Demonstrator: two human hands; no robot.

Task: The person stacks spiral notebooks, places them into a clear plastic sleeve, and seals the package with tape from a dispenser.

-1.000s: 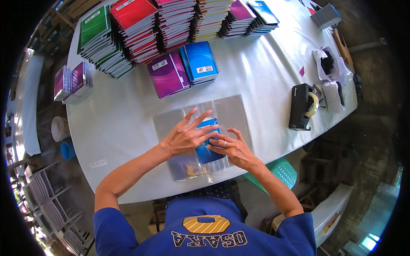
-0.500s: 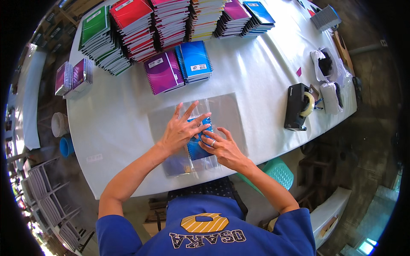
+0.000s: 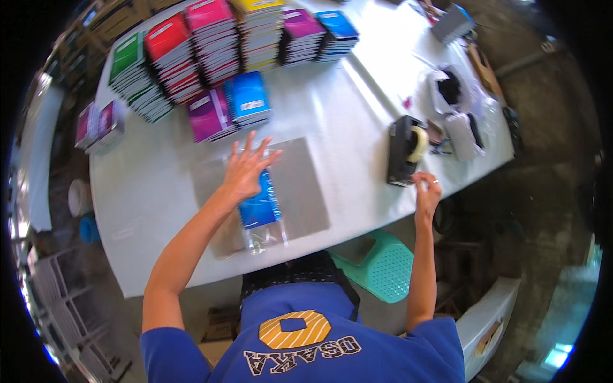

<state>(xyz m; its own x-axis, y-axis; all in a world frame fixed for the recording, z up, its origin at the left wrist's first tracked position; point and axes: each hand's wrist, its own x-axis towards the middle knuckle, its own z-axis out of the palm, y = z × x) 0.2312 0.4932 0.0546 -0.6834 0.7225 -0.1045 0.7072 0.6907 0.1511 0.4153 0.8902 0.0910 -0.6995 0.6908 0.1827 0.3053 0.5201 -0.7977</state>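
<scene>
**Hand flat on wrapped notebook, other at tape dispenser**

The left hand (image 3: pixel 246 169), fingers spread wide, presses the blue notebook in a clear sleeve (image 3: pixel 260 207) onto the white table (image 3: pixel 147 191), left of the black tape dispenser (image 3: pixel 403 150). The right hand (image 3: pixel 426 195), loosely curled and holding nothing, touches the dispenser's near corner.

left hand (image 3: pixel 246 171): flat, fingers spread, arm extended | right hand (image 3: pixel 426 195): reaching out sideways, fingers seemingly loosely curled

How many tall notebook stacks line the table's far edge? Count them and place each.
6, left to right: green, red, pink, yellow, purple, blue. Others may lie beyond the top edge.
</scene>
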